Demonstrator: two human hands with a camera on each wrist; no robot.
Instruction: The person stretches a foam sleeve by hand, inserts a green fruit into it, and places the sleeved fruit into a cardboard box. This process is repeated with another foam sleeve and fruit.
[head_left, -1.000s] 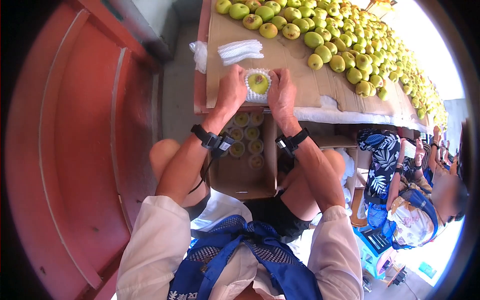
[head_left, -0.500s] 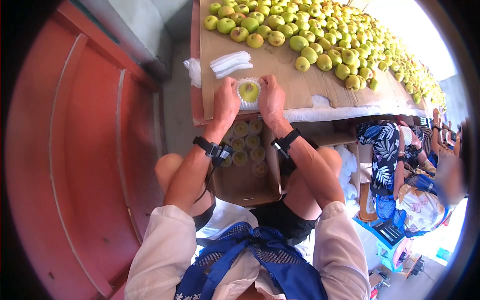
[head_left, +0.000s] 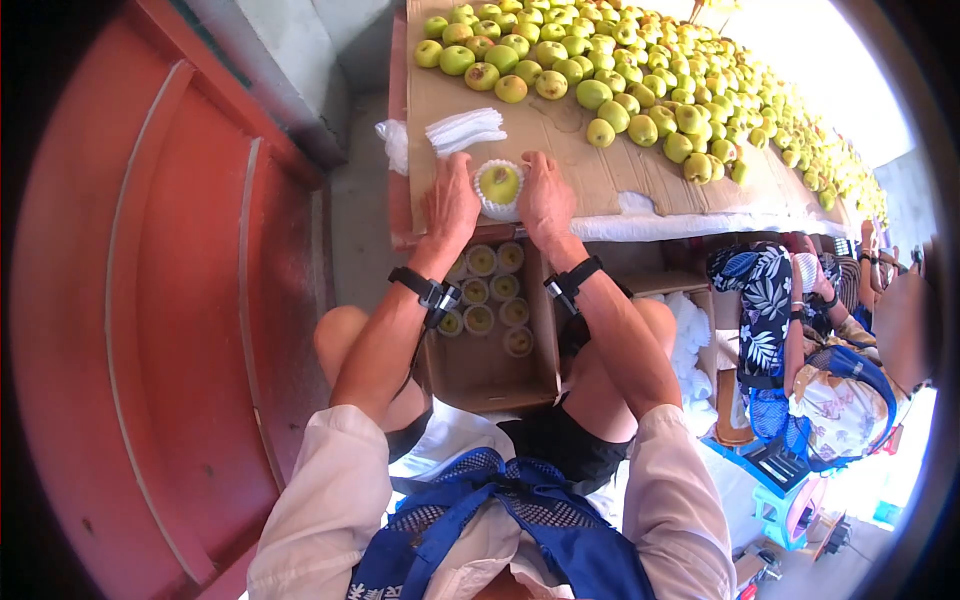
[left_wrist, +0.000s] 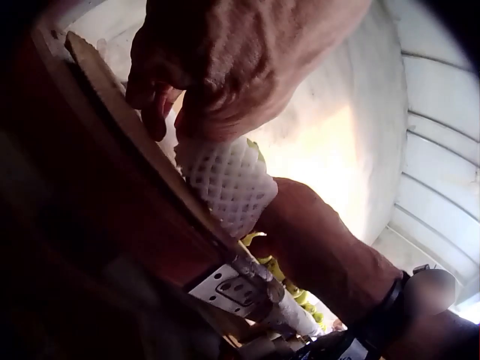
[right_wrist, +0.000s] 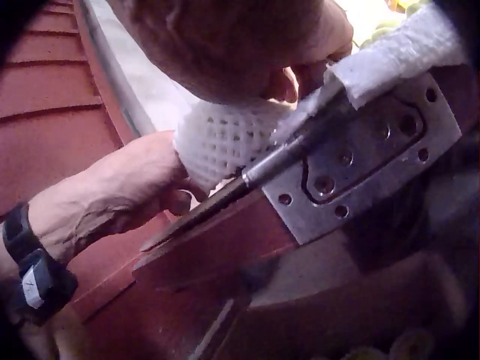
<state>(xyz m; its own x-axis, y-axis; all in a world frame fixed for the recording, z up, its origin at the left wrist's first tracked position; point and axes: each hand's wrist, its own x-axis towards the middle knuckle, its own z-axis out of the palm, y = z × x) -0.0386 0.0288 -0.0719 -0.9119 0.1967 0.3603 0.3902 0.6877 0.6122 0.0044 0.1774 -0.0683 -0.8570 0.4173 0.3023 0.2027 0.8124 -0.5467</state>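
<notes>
A green apple [head_left: 499, 184] sits in a white foam net [head_left: 500, 212] on the cardboard near the table's front edge, its top showing through the net's opening. My left hand [head_left: 452, 205] holds the net's left side with bent fingers. On the opposite side, my right hand [head_left: 547, 203] grips the net, its fingers curled near the rim. The left wrist view shows the net's mesh [left_wrist: 225, 187] between the two hands. In the right wrist view the foam mesh [right_wrist: 217, 139] lies just behind the metal-hinged table edge, and the fingertips are partly hidden.
Flattened foam nets [head_left: 466, 130] lie beyond my hands, with a large pile of apples [head_left: 690, 110] to the right. Below the table edge, a cardboard box [head_left: 490, 385] holds several netted apples [head_left: 481, 262]. Another person [head_left: 835, 400] sits at right; a red door [head_left: 150, 300] stands left.
The foam net's rim now looks rounder and more spread around the apple. My hands have stayed at its two sides, with fingers shifted slightly; the head view has shifted a little.
</notes>
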